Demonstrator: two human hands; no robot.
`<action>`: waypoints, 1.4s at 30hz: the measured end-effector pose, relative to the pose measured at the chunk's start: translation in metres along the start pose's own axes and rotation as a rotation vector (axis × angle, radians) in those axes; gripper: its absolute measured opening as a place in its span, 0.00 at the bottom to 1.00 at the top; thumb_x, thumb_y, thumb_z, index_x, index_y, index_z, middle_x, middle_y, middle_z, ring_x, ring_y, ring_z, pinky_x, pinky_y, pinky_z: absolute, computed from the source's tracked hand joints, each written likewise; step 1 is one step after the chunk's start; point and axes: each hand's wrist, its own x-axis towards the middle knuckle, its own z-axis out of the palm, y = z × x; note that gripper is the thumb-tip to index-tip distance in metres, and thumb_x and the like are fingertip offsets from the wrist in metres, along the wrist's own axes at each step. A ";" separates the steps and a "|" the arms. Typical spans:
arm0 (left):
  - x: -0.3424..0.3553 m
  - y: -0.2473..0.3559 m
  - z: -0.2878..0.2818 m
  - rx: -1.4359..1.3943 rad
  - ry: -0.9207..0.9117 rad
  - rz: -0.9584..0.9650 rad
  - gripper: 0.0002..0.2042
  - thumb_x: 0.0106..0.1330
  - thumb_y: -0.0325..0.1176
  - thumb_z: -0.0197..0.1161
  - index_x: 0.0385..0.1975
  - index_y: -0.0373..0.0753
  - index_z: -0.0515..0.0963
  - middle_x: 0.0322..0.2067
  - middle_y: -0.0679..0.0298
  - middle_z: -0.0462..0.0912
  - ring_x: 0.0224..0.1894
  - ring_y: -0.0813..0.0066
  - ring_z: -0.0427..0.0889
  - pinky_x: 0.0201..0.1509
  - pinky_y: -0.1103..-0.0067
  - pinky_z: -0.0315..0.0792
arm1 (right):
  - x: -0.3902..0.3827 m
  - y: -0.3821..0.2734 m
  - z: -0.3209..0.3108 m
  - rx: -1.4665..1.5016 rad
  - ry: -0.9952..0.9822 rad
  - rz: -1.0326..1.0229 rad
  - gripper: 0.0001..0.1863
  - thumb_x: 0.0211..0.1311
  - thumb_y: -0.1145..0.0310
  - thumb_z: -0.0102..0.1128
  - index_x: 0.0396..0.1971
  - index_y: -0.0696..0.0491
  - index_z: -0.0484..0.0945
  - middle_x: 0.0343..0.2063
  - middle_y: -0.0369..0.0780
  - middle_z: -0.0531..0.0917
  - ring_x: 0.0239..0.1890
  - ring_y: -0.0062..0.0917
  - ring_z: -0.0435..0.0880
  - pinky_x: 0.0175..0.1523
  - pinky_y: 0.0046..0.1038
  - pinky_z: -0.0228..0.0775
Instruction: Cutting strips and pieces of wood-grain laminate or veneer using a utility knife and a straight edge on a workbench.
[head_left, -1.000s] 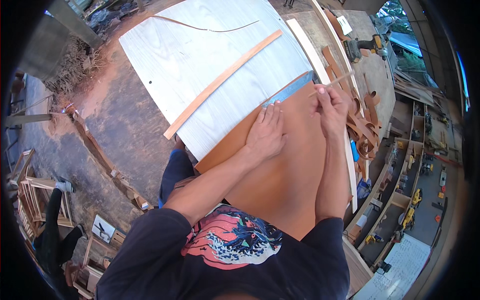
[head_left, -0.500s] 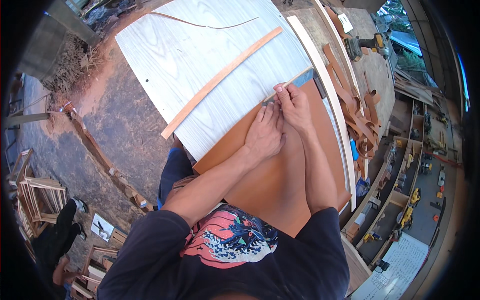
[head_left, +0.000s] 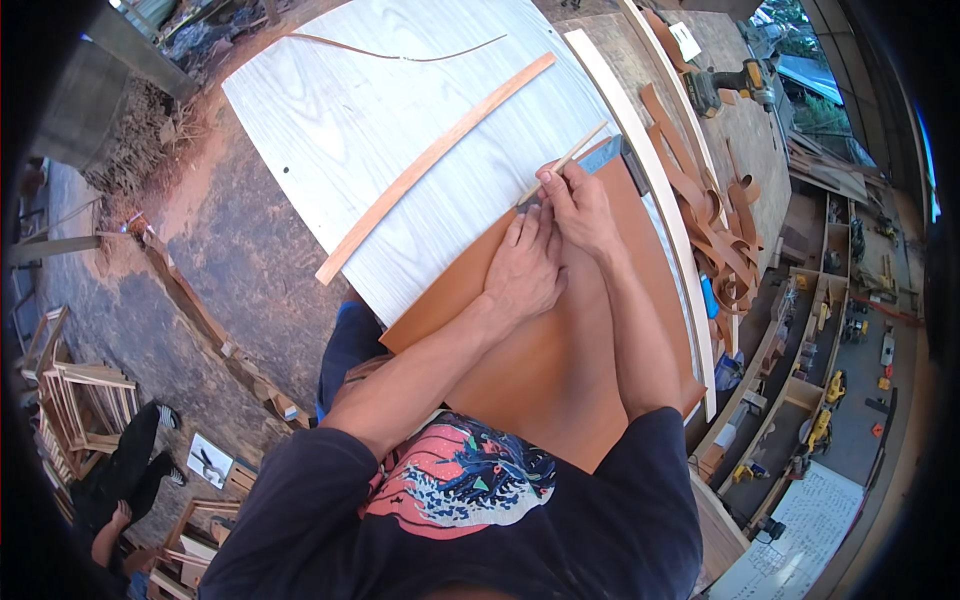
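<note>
A brown leather-like sheet [head_left: 470, 350] lies over a pale wood-grain board [head_left: 330, 120]. My left hand [head_left: 523, 265] rests flat on the sheet near its far edge, fingers stretched out and close together. Just right of it, my right hand [head_left: 580, 210] pinches a thin, light-coloured strip [head_left: 587, 141] between thumb and fingers. The strip slants up to the right, across the far edge of the sheet. Close beyond that hand, a blue-grey flat patch [head_left: 600, 157] shows at the sheet's far right corner. My fingers hide part of the strip.
A flat orange-brown wooden strip [head_left: 437, 165] and a thin curved strip [head_left: 400, 57] lie on the board. Along its right side runs a long pale batten [head_left: 640, 180]. Further right are curled brown offcuts [head_left: 705, 220], a cordless drill [head_left: 735, 88] and tool shelves [head_left: 800, 400]. Another person [head_left: 125, 480] is at lower left.
The thin strip's far end has swung left, away from the blue-grey patch. My right hand has shifted slightly with it, while my left hand stays flat on the sheet.
</note>
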 end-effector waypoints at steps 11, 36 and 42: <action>0.002 0.004 -0.003 0.050 -0.060 -0.048 0.38 0.65 0.53 0.64 0.66 0.27 0.71 0.74 0.41 0.62 0.73 0.51 0.66 0.74 0.61 0.60 | 0.050 0.036 -0.063 -0.228 0.083 -0.039 0.18 0.77 0.58 0.57 0.42 0.60 0.83 0.30 0.47 0.88 0.35 0.37 0.88 0.44 0.37 0.77; 0.002 0.002 0.001 0.059 -0.070 -0.036 0.38 0.67 0.53 0.63 0.67 0.27 0.68 0.75 0.41 0.58 0.73 0.51 0.64 0.75 0.61 0.60 | 0.071 0.046 -0.099 -0.796 0.245 -0.209 0.12 0.72 0.64 0.59 0.38 0.59 0.80 0.36 0.54 0.85 0.41 0.53 0.84 0.48 0.50 0.74; 0.001 0.001 0.000 0.054 -0.075 -0.039 0.38 0.67 0.53 0.63 0.67 0.27 0.68 0.75 0.42 0.60 0.74 0.52 0.63 0.76 0.61 0.59 | 0.066 0.045 -0.096 -0.744 0.240 -0.245 0.11 0.72 0.66 0.59 0.38 0.59 0.81 0.36 0.54 0.85 0.41 0.52 0.84 0.48 0.49 0.74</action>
